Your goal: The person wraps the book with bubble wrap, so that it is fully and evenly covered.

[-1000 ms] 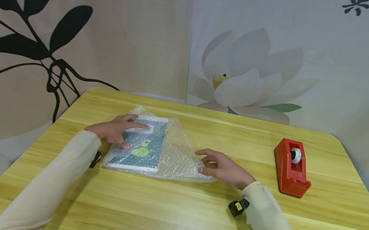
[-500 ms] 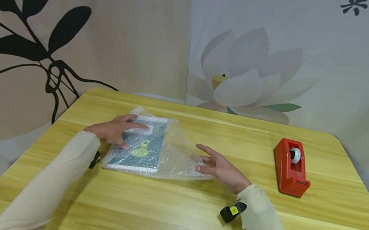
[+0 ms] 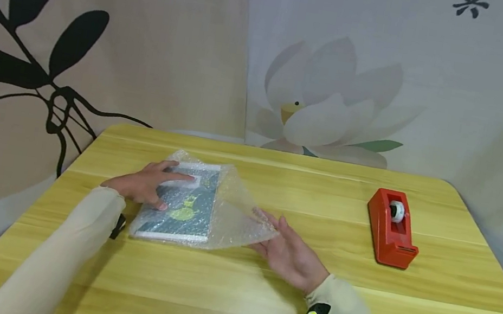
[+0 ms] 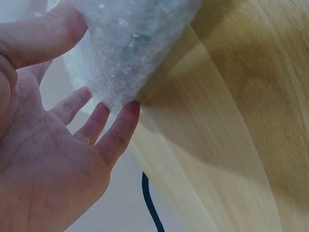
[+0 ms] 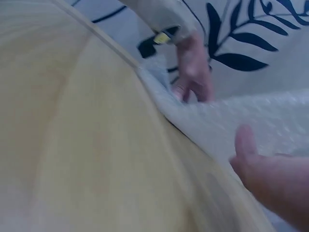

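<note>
A flat rectangular item with a dark teal cover and a yellow-green figure (image 3: 203, 210) lies inside bubble wrap (image 3: 232, 222) on the table's left half. Spread across its upper left, my left hand (image 3: 141, 183) presses the wrap; in the left wrist view, fingertips of the left hand (image 4: 63, 140) meet the wrap's edge. My right hand (image 3: 291, 256) is turned palm up at the pointed right flap, fingers reaching beneath the film and partly showing through it. In the right wrist view the right thumb (image 5: 246, 140) sticks up beside the lifted wrap (image 5: 212, 130).
A red tape dispenser (image 3: 393, 229) with a white roll stands on the right side of the wooden table (image 3: 190, 295). Behind the table hangs a backdrop (image 3: 180, 47) printed with leaves and a lotus. A small black camera sits on each wrist.
My right hand has rolled palm up and slid under the flap, which is now raised off the table. The left hand keeps its place on the wrapped item. The head view has shifted slightly.
</note>
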A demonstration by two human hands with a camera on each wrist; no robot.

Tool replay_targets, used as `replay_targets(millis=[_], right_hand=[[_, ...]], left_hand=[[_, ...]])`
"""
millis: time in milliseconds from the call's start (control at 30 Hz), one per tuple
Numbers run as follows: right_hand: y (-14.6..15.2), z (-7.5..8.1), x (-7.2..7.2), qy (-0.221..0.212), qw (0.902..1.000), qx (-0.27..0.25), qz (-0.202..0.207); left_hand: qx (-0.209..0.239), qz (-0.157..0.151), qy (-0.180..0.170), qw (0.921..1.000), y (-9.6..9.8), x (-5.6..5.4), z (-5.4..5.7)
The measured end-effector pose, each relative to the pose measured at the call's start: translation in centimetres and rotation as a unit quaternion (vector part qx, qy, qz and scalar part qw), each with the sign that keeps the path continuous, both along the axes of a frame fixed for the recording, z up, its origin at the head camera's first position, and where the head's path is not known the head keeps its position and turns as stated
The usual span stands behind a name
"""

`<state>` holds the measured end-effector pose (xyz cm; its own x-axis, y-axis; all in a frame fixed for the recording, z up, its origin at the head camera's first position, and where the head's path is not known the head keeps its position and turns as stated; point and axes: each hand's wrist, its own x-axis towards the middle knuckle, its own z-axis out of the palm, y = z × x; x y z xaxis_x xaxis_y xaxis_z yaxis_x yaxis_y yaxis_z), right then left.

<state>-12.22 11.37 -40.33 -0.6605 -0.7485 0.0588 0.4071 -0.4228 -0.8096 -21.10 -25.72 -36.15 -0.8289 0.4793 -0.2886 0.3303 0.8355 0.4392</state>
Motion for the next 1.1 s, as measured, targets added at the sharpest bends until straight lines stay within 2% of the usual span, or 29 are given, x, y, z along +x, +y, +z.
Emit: replay_targets(millis=[167,367,567,767,933,1100], right_hand=[[-1.4,-0.5,0.8,0.004,0.9998,-0.001,-0.02],[-3.1,-0.5,1.1,-0.033,0.9975,0.019,-0.059],[-4.6,-0.2,0.7,-0.048,0.9953,0.042,-0.073],[-6.4,0.0,0.1,-0.053,0.9888,0.092,-0.105],[-7.5,0.4,0.1,-0.035,0.986,0.112,-0.119],[-8.4,0.8,0.0,0.003,0.979,0.152,-0.136]], left_hand=[[0.002,0.005,0.0,1.0,0.0,0.1,0.1],[-0.002,0.005,0.001,1.0,-0.1,0.2,0.0],[-0.005,0.002,0.0,1.0,0.0,0.0,0.0],[-0.013,0.008,-0.005,0.9999,0.0,-0.3,0.0],[-0.011,0.01,-0.008,0.9999,0.0,-0.3,0.1],[-0.016,0.011,-0.009,0.9998,0.0,-0.3,0.2]])
